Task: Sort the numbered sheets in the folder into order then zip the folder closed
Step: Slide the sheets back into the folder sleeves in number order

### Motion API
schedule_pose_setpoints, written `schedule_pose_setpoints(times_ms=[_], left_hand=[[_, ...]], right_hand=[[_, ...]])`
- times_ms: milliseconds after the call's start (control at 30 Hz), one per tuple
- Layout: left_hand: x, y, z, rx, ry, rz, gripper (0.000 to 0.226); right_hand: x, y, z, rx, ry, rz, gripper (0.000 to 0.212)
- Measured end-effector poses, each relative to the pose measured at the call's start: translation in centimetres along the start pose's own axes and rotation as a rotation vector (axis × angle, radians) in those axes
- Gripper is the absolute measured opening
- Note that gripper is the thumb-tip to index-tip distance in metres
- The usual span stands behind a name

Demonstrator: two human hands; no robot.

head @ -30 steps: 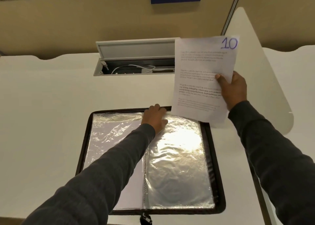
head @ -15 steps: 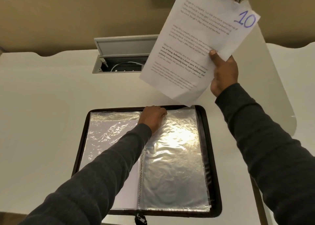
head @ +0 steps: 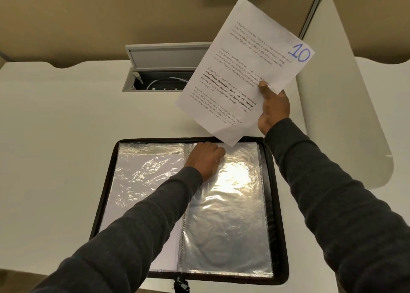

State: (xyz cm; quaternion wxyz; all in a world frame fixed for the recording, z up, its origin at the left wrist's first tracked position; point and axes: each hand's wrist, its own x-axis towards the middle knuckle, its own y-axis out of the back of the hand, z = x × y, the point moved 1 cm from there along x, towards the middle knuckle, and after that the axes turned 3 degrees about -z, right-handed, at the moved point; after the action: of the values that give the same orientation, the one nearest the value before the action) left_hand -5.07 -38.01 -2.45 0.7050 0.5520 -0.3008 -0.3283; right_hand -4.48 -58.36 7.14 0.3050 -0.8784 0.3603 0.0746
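Since the frame one second earlier, the sheet (head: 244, 70) marked "10" has been raised off the folder (head: 281, 226) and rotated clockwise; it then stood near upright, overlapping the folder's top right corner. Its long axis now runs from lower left to upper right, and its head edge points up and to the right. The handwritten "10" is at the rightmost corner, and the lowest corner is just over the folder's top edge. The printed side faces the camera.

The right hand (head: 274, 108) pinches the sheet at its right long edge. The thumb is on the front; the fingers are hidden behind the paper.

The folder lies open on the desk (head: 55, 126), long axis running away from the person. The left hand (head: 205, 157) rests at the top of the right-hand sleeve (head: 228, 215) beside the spine, fingers bent. The fingertips are hidden, so whether they grip the sleeve cannot be told.

The left forearm covers part of the left page. Glare obscures the sleeve contents. The zip pull (head: 182, 286) is cut off at the bottom edge.
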Motion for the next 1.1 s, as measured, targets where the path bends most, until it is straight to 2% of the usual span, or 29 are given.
schedule_pose_setpoints(times_ms=[100,400,533,667,867,1100], left_hand=[[0.0,0.1,0.4,-0.009,0.042,0.010,0.014],[-0.4,0.3,0.3,0.094,0.121,0.066,0.005],[-0.3,0.5,-0.2,0.111,0.136,0.091,0.009],[-0.2,0.9,-0.8,0.080,0.144,-0.031,0.019],[-0.6,1.1,-3.4,0.062,0.270,-0.113,0.014],[-0.2,1.1,-4.7,-0.087,0.461,-0.069,0.011]], right_hand=[[0.0,0.5,0.6,-0.019,-0.010,0.009,0.014],[0.2,2.6,2.5,-0.153,-0.029,0.018,0.012],[0.6,3.6,2.4,-0.253,-0.030,0.020,0.010],[1.1,4.3,2.0,-0.357,-0.056,-0.008,0.009],[2.0,5.0,1.9,-0.519,-0.101,-0.164,0.024],[3.7,5.2,2.3,-0.629,-0.172,-0.219,0.034]])
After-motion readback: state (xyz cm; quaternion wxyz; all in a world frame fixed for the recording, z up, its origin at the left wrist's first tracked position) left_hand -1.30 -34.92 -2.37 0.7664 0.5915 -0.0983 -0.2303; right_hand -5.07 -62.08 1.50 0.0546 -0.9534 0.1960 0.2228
